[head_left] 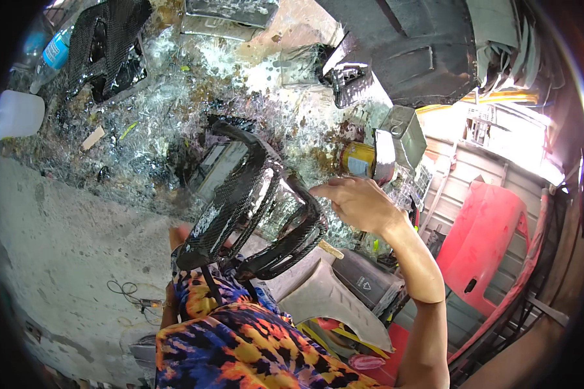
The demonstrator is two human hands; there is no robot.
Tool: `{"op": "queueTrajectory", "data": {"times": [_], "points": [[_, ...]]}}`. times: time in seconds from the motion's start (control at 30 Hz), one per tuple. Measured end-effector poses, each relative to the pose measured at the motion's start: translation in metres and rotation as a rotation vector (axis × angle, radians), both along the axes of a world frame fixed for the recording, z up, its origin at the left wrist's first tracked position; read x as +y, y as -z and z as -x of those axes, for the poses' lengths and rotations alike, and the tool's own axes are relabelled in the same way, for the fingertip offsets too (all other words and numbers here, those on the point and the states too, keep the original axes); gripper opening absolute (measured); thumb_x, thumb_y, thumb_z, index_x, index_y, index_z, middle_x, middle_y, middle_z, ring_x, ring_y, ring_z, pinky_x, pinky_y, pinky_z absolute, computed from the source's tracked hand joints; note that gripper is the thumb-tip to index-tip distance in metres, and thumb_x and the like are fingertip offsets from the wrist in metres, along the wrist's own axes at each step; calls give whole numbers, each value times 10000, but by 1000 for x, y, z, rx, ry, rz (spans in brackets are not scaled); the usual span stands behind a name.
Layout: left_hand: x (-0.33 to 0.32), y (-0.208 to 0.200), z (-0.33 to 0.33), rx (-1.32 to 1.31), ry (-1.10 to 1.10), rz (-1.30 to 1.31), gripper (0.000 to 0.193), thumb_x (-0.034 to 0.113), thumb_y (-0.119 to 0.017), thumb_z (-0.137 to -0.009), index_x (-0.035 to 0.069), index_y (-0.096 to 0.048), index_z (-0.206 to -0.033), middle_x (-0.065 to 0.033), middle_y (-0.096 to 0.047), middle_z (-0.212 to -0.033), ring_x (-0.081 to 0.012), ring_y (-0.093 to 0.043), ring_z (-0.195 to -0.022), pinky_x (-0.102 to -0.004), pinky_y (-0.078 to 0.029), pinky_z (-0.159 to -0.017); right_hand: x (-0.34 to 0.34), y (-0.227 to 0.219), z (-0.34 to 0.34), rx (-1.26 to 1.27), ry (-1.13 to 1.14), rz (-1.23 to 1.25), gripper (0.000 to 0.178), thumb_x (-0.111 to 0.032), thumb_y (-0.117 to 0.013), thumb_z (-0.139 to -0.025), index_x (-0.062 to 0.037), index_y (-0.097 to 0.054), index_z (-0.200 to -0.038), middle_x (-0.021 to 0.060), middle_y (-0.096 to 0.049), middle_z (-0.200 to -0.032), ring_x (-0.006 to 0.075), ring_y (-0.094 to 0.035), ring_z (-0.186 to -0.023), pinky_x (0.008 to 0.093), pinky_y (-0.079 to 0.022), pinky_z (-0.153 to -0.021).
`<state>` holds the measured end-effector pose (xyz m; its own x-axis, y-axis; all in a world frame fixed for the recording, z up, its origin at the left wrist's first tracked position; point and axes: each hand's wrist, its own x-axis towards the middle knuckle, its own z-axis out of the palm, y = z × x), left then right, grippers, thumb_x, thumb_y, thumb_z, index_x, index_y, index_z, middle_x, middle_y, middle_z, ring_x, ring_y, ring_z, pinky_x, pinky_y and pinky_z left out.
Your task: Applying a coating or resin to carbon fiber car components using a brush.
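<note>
A glossy black carbon-fibre part [253,201], a curved frame with looped bars, is held up in front of my chest. My left hand [177,235] grips its lower left end from underneath and is mostly hidden by the part. My right hand [357,202] is stretched out flat at the part's upper right loop. Its fingertips point left and reach the loop's edge; whether they touch it I cannot tell. My patterned shirt [253,343] fills the lower middle of the view.
A yellow can [358,159] and a grey metal box [405,133] stand beyond my right hand on a resin-crusted worktop [175,97]. Another carbon-fibre piece [107,45], a plastic bottle [55,52] and a white jug [16,113] lie at the left. A red panel [493,233] and a grey stool [324,295] are at the right.
</note>
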<state>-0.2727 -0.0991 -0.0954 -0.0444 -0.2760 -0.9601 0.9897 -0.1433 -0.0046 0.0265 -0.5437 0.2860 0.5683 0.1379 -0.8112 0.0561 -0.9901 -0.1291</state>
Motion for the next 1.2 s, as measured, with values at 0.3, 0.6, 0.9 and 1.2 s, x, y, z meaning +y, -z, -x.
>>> {"op": "queueTrajectory", "data": {"times": [0.3,0.6,0.9,1.2], "points": [[-2,13,17,42,-5,10,604,529,-345,-928,15,-506,-1202,-148,-640,-1019,-219,-633,-852,-337,-514,-741,25,-2,-17,171,-104,77,359,-71,-502,-820,-107,-555,-1173,119,-577,-973,298,-595,-929,419,-478,-805],[-1,19,18,50,-20,30,599,527,-349,-927,15,-509,-1194,-151,-642,-1009,-222,-637,-833,-339,-520,-721,39,-28,-23,213,-120,52,303,-87,-527,-813,-102,-546,-1115,104,-564,-931,277,-580,-941,401,-491,-777],[1,14,11,37,-33,71,595,526,-354,-926,16,-512,-1187,-155,-645,-998,-224,-641,-815,-340,-526,-702,32,-48,-25,-141,188,-44,357,-42,-510,-815,-69,-544,-1169,163,-582,-1004,361,-580,-901,423,-477,-775],[41,-16,-23,10,-12,108,590,524,-358,-926,16,-515,-1180,-158,-647,-987,-227,-645,-796,-342,-532,-683,23,-96,23,-262,345,-84,349,-99,-490,-875,-72,-518,-1222,192,-583,-1016,375,-577,-912,415,-474,-776]]}}
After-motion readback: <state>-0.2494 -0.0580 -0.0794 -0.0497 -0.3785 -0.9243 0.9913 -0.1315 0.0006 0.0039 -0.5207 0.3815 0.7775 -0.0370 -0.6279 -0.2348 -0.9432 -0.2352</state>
